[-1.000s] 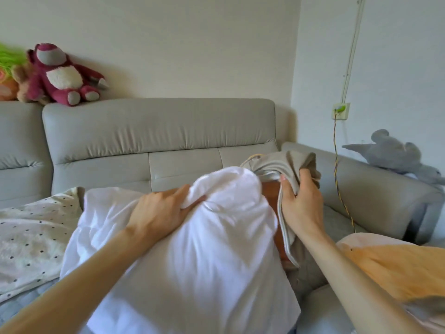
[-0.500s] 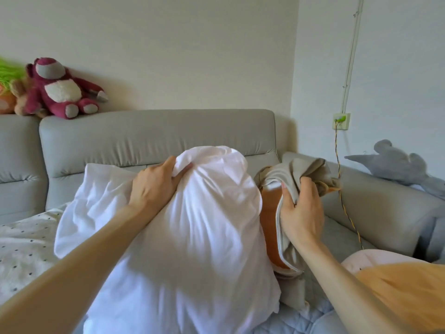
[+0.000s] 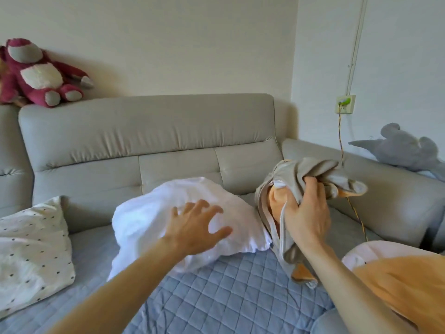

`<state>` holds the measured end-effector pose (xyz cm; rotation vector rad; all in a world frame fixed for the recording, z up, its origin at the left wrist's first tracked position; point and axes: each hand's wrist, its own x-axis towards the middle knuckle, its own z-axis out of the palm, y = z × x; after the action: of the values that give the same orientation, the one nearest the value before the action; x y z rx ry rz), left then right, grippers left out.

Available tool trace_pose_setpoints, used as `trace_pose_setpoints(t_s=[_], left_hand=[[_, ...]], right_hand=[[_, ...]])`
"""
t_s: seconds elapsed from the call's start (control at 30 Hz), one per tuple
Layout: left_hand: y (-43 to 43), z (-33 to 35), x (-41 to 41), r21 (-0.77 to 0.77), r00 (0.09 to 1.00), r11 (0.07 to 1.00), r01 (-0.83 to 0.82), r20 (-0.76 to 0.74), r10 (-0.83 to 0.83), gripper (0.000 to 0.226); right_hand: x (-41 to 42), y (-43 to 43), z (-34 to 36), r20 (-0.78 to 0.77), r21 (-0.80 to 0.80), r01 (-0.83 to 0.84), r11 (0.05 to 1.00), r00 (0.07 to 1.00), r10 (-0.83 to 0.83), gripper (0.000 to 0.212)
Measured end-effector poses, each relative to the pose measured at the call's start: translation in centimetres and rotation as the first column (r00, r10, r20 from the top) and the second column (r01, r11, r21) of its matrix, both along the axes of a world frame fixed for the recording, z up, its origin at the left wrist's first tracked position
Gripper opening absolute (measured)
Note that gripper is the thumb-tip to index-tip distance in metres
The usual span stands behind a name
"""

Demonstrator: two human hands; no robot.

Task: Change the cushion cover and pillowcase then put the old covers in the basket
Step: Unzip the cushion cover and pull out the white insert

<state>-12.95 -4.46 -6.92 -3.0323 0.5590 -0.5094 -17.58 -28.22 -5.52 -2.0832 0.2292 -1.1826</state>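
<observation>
Mid-frame, the left grip (image 3: pixel 196 227), spread and empty, hovered over the white pillow (image 3: pixel 144 220) lying left-to-right; the right grip (image 3: pixel 305 213) clutched the grey cover (image 3: pixel 305 169) just beside its right end.

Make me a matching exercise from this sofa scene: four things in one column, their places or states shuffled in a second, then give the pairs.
Things
1. white pillow
2. grey cover
3. pink plush bear
4. grey plush toy

Places or states
A. sitting on top of the sofa backrest
B. bunched in the grip of the right hand
C. lying on the quilted seat
D. resting on the sofa arm at the right

Pairs: 1-C, 2-B, 3-A, 4-D
</observation>
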Motion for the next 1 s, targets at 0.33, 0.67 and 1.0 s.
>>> trace_pose_setpoints(t_s=[0.33,0.67,1.0], left_hand=[[2.6,-9.8,-1.6,0.119,0.994,0.989,0.091,-0.070,-0.083,0.083],[2.1,1.4,-7.6,-0.929,0.927,0.370,0.014,-0.127,-0.353,0.058],[6.1,2.0,-12.8,-0.811,0.979,0.582,-0.067,-0.164,-0.117,0.044]], right_hand=[[-3.0,-1.1,3.5,0.110,0.033,-0.306,0.952,0.947,0.300,0.013],[-10.0,1.2,10.8,0.298,0.167,-0.770,0.615,0.634,0.713,0.016],[-5.8,5.7,1.1,-0.177,0.196,-0.683,0.703,0.681,0.711,0.025]])
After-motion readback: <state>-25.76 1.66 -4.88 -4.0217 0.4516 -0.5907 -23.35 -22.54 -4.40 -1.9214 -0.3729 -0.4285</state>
